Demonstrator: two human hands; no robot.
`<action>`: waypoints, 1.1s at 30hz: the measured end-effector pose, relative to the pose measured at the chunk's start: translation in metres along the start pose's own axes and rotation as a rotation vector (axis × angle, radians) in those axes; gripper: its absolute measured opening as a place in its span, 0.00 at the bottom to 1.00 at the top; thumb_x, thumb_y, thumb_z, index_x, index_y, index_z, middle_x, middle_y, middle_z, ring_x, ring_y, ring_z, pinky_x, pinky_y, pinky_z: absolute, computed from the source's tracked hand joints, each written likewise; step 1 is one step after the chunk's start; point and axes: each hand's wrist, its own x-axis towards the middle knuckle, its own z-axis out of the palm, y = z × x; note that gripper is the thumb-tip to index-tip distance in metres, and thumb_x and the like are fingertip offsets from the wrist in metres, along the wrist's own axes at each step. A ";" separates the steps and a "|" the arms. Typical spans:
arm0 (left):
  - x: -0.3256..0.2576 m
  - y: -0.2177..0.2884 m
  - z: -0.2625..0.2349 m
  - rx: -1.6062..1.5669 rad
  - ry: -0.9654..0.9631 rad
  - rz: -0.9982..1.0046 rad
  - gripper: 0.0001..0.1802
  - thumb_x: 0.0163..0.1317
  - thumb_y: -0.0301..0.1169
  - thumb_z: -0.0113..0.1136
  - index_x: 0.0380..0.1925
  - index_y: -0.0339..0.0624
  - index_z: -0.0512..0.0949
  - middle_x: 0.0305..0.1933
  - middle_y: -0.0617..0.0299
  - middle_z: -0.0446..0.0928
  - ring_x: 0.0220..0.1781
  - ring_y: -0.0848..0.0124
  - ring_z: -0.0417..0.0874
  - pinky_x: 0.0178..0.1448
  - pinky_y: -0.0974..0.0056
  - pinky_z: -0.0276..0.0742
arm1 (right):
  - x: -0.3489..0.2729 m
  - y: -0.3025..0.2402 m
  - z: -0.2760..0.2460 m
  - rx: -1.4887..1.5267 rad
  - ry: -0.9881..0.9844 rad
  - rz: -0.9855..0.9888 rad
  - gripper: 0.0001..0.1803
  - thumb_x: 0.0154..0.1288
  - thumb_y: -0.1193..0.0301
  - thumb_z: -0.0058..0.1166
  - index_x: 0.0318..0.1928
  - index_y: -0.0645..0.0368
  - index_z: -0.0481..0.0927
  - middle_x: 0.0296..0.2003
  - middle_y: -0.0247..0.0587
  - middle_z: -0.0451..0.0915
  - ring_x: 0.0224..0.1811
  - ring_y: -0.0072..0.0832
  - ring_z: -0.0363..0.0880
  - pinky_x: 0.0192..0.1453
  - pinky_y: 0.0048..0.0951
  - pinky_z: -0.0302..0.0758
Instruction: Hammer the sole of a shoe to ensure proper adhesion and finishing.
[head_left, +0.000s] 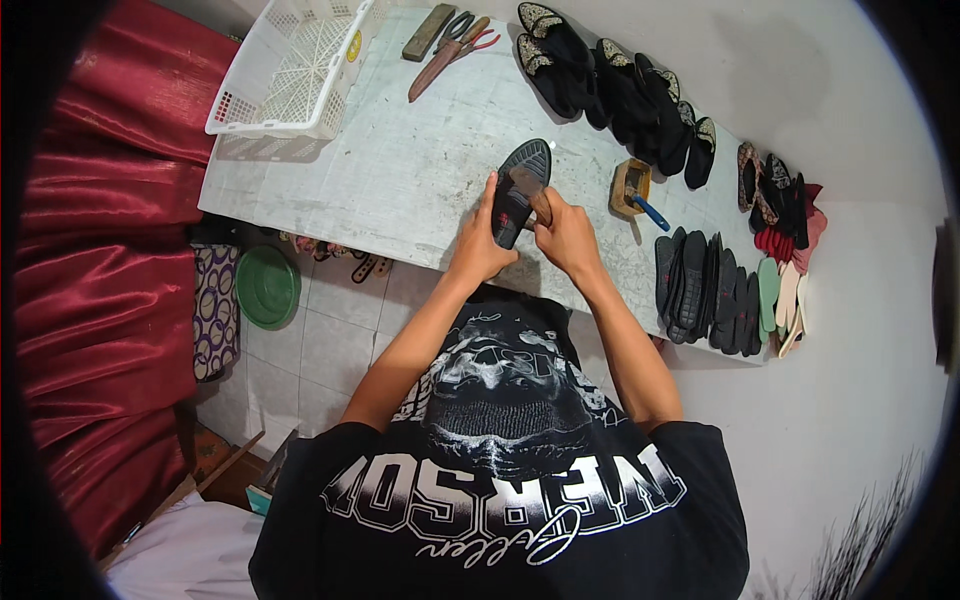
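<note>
A black shoe [537,158] is held sole up near the table's front edge, its ridged tread showing. My left hand [482,245] grips it by the side and heel end, the thumb along one edge. My right hand [568,238] is closed round the short handle of a hammer [526,183]. The brown hammer head lies over the middle of the sole; whether it touches the sole I cannot tell. To the right of my right hand is a small glue container [630,188] with a blue-handled brush [651,212] in it.
On the white table [400,190] a white plastic basket [330,115] stands at the far left. Beside it lie a sharpening stone [429,32], pliers [480,42] and a sheathed knife [437,75]. Black shoes [550,65] line the back; loose soles [685,285] stand at the right.
</note>
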 end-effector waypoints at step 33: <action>0.000 0.002 -0.012 -0.009 -0.079 -0.047 0.78 0.41 0.22 0.79 0.87 0.64 0.37 0.79 0.37 0.67 0.75 0.34 0.71 0.76 0.44 0.74 | 0.022 0.001 -0.018 0.085 0.173 0.067 0.12 0.59 0.78 0.55 0.44 0.64 0.75 0.31 0.69 0.83 0.40 0.70 0.82 0.43 0.62 0.76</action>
